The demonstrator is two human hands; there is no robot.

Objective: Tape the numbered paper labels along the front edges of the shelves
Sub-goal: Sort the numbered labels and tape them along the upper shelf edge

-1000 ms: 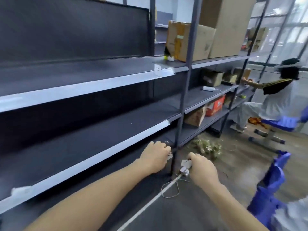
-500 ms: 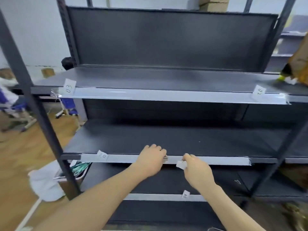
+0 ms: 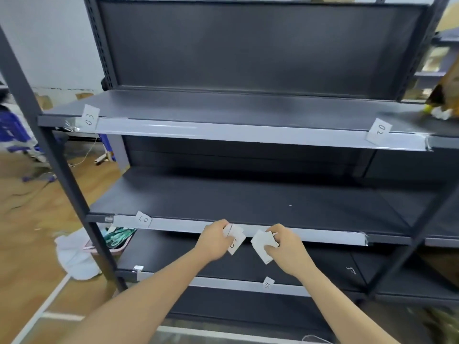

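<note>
Far left, on the front edge of the top shelf (image 3: 223, 108): taped paper label marked 03 (image 3: 90, 117). Below it, on the middle shelf's grey front strip (image 3: 310, 235): another handwritten label (image 3: 144, 219), number hard to read. Centre: left hand (image 3: 214, 240), fingers curled, pinching one numbered slip (image 3: 234, 240) up against that strip, apparently not yet fixed. Just beside it: right hand (image 3: 285, 247), fingers curled round a small stack of white slips (image 3: 263, 245), a little below the strip. On the lower shelf (image 3: 323, 264) edge: small label reading 09 (image 3: 268, 284). Far right, top shelf again: corner label (image 3: 378, 131) with upside-down digits. No tape roll in sight. Risks, as a judgement: slip going on crooked or out of number order; loose stack fanning out and dropping, with both hands full of paper and none free for tape.
</note>
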